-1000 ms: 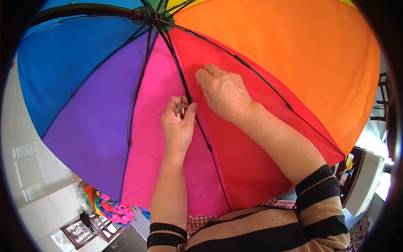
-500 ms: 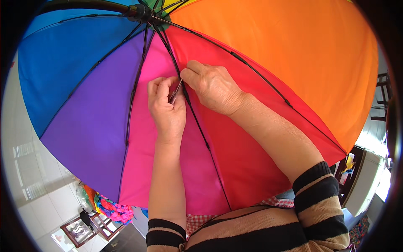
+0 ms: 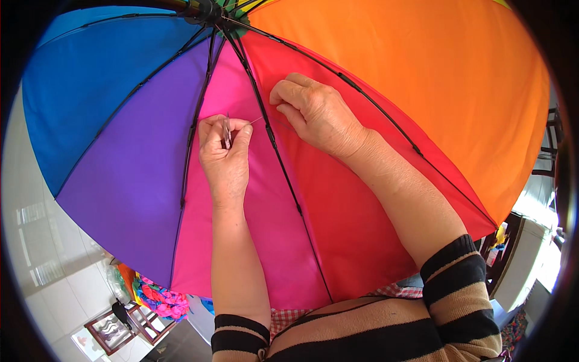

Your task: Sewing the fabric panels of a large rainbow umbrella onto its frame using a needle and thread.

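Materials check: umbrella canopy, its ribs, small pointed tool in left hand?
Canopy: thin fabric, likely synthetic, smooth with a faint sheen; soft creases show.
Ribs: black, slim, slightly glossy; coated metal or plastic, can't tell.
Pointed tool: probably bare steel, from its greyish glint.

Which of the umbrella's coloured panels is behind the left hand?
The bright pink fabric panel, between the purple fabric panel and the red fabric panel; it alone backs the bare left hand.
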The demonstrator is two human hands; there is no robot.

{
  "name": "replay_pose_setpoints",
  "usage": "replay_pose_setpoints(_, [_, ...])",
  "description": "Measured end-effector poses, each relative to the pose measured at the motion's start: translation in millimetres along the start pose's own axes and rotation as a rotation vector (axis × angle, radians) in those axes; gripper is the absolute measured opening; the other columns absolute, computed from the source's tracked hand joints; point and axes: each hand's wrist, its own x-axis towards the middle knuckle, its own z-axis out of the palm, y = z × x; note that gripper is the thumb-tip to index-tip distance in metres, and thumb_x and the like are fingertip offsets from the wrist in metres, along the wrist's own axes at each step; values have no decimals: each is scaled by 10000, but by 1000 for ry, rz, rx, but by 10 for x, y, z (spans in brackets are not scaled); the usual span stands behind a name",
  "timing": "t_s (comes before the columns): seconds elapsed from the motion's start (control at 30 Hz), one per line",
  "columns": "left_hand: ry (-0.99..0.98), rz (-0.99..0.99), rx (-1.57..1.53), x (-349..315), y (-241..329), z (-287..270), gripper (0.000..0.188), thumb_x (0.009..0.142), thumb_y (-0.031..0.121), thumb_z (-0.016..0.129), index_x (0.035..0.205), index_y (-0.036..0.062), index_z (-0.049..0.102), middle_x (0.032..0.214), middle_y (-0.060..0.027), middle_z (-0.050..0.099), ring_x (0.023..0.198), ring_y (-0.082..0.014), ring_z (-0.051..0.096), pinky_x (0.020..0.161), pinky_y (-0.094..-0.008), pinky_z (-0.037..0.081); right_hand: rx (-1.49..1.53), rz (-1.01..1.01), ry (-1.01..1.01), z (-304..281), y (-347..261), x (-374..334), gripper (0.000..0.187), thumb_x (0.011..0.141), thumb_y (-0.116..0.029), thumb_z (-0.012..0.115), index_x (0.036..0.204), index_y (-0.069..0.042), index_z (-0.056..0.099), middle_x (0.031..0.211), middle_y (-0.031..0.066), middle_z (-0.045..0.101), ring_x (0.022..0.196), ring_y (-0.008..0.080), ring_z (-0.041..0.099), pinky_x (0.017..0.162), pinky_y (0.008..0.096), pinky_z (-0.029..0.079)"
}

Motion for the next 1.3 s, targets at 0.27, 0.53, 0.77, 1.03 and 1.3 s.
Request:
replay_pose_setpoints(0.27, [-23,55,48,17,32,13,116,762,-54,700,754,36,628,857,22,423,707,-72,407,636,-230,375,-8,12,-17,-10,2,-3,86,835,-14,598,914,-45,583,865,94,609,779,287,638,670,364,537])
replay_pose_setpoints(0.53, [36,133,12,8,56,196,128,737,-73,706,724,20,620,850,14,437,662,-76,414,593,-227,373,-11,-3,-27,6,-88,31,81,821,-9,604,886,-52,582,865,95,605,761,292,631,662,369,533])
replay_pose_setpoints(0.77, [75,173,6,-22,-39,277,197,713,-43,741,859,28,630,896,-6,467,674,-81,437,582,-230,400,-365,-246,32,-85,-166,85,76,776,9,606,798,-36,549,833,107,575,739,311,600,631,390,503])
replay_pose_setpoints(1.03, [-14,-62,-21,-178,159,181,656,674,62,797,1234,92,456,1011,-61,461,834,-146,484,625,-278,473,1760,478,182,-2578,206,-633,133,942,19,468,1057,69,514,937,105,545,889,187,545,774,260,507])
replay_pose_setpoints(1.3, [8,4,2,-149,111,225,593,685,58,782,1193,80,476,1013,-74,474,883,-195,509,641,-310,490,1104,405,783,-5413,621,-1936,75,902,79,456,965,63,494,870,107,510,755,175,498,636,269,445])
